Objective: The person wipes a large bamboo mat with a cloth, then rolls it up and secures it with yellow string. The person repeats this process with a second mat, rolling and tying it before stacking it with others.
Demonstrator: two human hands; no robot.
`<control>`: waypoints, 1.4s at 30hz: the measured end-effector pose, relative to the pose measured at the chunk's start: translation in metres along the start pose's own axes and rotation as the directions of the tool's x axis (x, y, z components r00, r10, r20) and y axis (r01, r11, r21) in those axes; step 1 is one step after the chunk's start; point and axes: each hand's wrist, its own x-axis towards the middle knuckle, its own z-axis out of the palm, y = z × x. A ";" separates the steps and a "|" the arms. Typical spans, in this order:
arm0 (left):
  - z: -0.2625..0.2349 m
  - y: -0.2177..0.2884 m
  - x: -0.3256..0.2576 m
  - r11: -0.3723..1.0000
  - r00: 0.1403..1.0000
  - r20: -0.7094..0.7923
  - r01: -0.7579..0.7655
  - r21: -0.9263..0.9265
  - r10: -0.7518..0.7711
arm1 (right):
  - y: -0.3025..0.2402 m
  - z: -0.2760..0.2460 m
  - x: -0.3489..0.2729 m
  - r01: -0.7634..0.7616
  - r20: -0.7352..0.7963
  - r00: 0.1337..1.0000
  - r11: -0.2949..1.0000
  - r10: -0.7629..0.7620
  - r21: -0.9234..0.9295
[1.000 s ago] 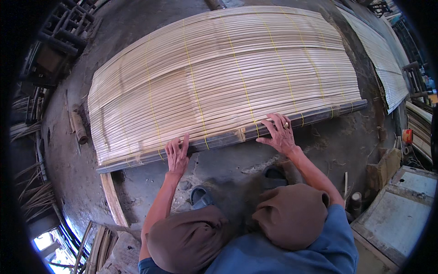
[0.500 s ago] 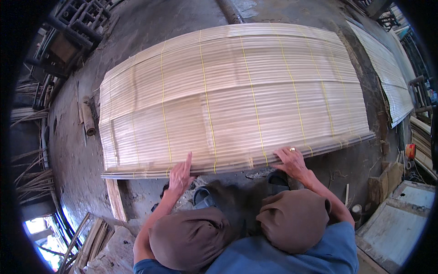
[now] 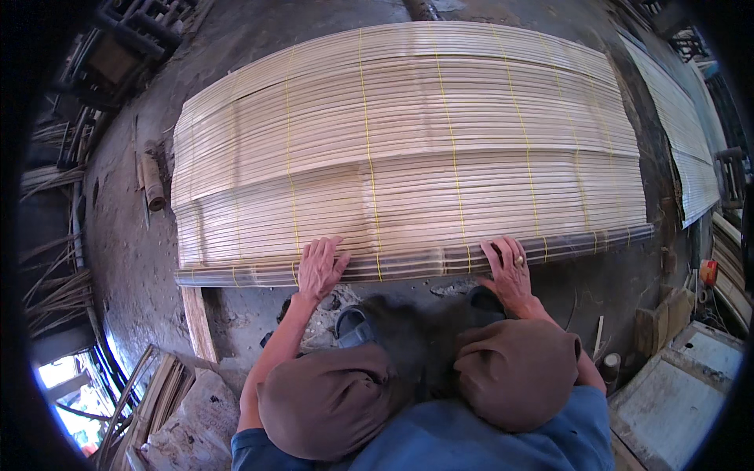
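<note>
A wide bamboo slat mat point(image 3: 408, 102), pale and bound with yellow cords, spreads across the floor before me. Its near edge is turned up into a narrow roll point(image 3: 400, 268) with dark slats outward. My left hand point(image 3: 318, 268) grips this roll left of its middle, with the fingers over the top and the thumb to the right. Further right my right hand point(image 3: 509, 271), with a ring on one finger, curls over the same roll, its thumb on the near side. The fingertips of both hands touch the slats just beyond the roll.
Another slat mat point(image 3: 675, 125) lies at the right. A bamboo tube point(image 3: 153, 184) rests on the floor at the left, near stacked sticks point(image 3: 59, 302). A wooden box point(image 3: 664, 318) and a pale panel point(image 3: 671, 392) are at the lower right. A sandal point(image 3: 355, 326) shows below the roll.
The near edge has turned over away from me, so a thicker band of dark slats shows. Both hands moved slightly forward with it, and my left index finger no longer points out.
</note>
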 end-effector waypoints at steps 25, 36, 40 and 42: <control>0.002 0.018 0.027 0.982 0.973 -0.137 0.177 -0.070 -0.185 | 0.005 -0.006 0.009 0.032 0.134 0.991 0.993 -0.017 -0.114; -0.018 0.071 -0.048 0.992 0.919 -0.384 0.115 0.058 -0.084 | 0.016 -0.038 0.000 -0.176 0.515 0.855 0.971 0.070 0.161; -0.019 0.068 -0.048 0.985 0.953 -0.265 0.166 0.055 -0.146 | 0.006 -0.052 0.013 -0.207 0.552 0.833 0.944 0.032 0.257; -0.017 0.063 -0.039 0.985 0.941 -0.291 0.173 -0.015 -0.169 | 0.004 -0.056 0.024 -0.204 0.558 0.829 0.938 0.015 0.279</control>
